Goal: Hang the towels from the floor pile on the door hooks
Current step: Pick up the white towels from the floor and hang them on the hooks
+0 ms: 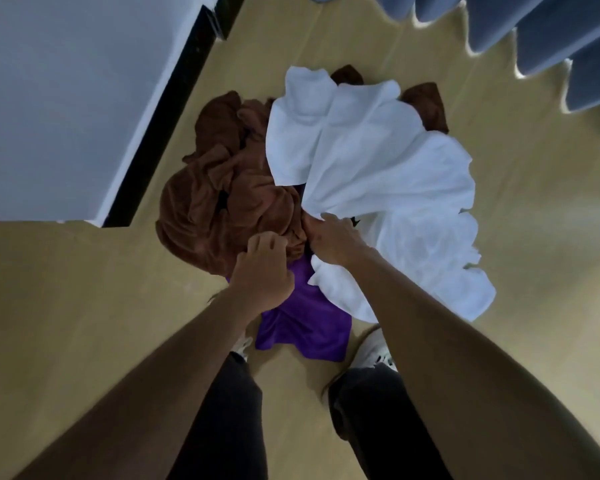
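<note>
Towels (378, 161) heaped, no clear axis; L hand (262, 271), R hand (333, 237) clutch brown towel (222, 202).

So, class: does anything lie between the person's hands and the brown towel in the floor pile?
Nothing visible does. The left hand is closed on the brown towel's near edge, and the right hand presses in where it meets the white towel. The white towel overlaps its far side; the purple cloth lies below.
</note>
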Demonstrator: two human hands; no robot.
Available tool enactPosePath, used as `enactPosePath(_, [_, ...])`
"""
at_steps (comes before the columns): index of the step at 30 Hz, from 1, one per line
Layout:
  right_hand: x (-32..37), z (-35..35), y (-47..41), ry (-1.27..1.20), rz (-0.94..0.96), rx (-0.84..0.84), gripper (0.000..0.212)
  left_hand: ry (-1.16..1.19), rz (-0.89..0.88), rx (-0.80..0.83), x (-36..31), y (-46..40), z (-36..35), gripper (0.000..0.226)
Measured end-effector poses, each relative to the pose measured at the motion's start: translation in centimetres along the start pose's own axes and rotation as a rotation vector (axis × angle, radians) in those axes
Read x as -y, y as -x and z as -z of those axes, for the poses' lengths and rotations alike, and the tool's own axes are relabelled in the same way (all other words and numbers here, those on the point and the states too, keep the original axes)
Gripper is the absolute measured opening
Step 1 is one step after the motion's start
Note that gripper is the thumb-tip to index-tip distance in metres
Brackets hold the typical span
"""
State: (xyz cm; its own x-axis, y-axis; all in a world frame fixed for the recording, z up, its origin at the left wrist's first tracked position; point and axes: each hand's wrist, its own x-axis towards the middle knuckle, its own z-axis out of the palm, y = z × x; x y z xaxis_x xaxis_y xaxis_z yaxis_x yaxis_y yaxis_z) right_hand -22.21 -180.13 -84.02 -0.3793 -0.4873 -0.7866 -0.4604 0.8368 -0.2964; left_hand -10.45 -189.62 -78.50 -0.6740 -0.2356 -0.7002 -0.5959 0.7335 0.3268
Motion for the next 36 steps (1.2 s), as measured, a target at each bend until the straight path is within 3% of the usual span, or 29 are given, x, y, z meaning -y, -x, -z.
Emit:
enactPosePath(6, [1.0, -2.7, -6.4, 0.093, -0.135, 0.031, 0.039, 0.057, 0.024, -0.031, 4.9, -1.4, -2.4, 0.05])
enactPosePath(12, [2.3, 0.3, 2.2, 0.094, -0.106, -0.046, 0.029, 0.049, -0.007, -0.004, 2.6, 4.4, 0.3, 0.048])
enactPosePath(17, [6.1, 9.1, 14.8, 0.018, 0.016, -0.062, 0.027, 0.037, -0.076, -0.02, -3.6, 11.2, 8.3, 0.053])
enactPosePath(22, [9.4, 21.1, 27.1, -0.153, 0.111, -0.183, 0.021, 0.141, -0.218, -0.228, -11.2, 18.2, 20.7, 0.054])
enactPosePath(25, [11.3, 27.5, 33.4, -0.171, 0.215, -0.201, 0.019, 0.138, -0.31, -0.346, -15.9, 21.8, 27.6, 0.041])
enactPosePath(28, [13.0, 32.6, 37.8, -0.19, 0.346, -0.38, 0.025, 0.069, -0.27, -0.398, -19.7, 25.1, 33.4, 0.023])
enactPosePath(31, [14.3, 36.0, 42.5, -0.206, 0.342, -0.42, 0.034, 0.075, -0.227, -0.431, -21.7, 29.7, 37.3, 0.015])
enactPosePath(36, [18.4, 38.6, 50.0, -0.274, 0.533, -0.422, 0.04, 0.184, -0.141, -0.476, -21.8, 38.6, 40.5, 0.025])
